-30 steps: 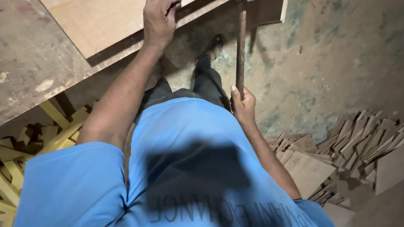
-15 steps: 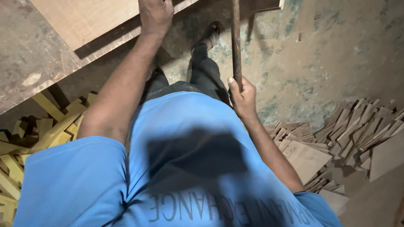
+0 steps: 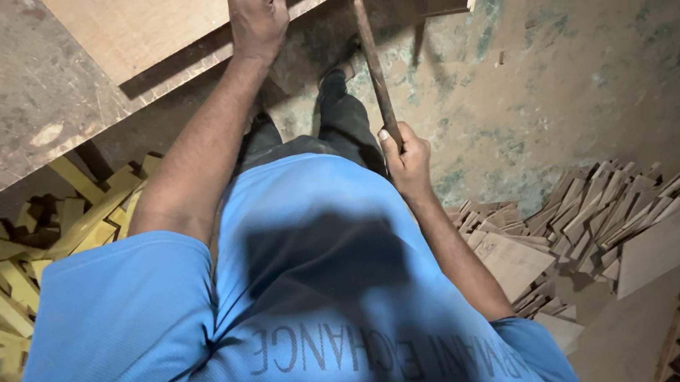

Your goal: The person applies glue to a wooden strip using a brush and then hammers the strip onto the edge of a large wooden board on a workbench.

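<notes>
- The right hand [image 3: 405, 157] was closed around the wooden handle of a metal-headed hammer [image 3: 371, 61], whose head sat at twelve o'clock.
- The left hand [image 3: 256, 10] gripped the edge of a pale flat plywood board [image 3: 141, 22] on the worn desk [image 3: 2, 100] at eleven o'clock.

left hand [image 3: 258, 10] pressing, right hand [image 3: 406, 161] gripping

A bright blue short-sleeved shirt [image 3: 285, 306] of fine ribbed knit is worn, with dark lettering printed across the chest. Both forearms are left bare below the sleeves. Dark trousers [image 3: 325, 125] and dark shoes [image 3: 344, 68] are seen beneath.
</notes>
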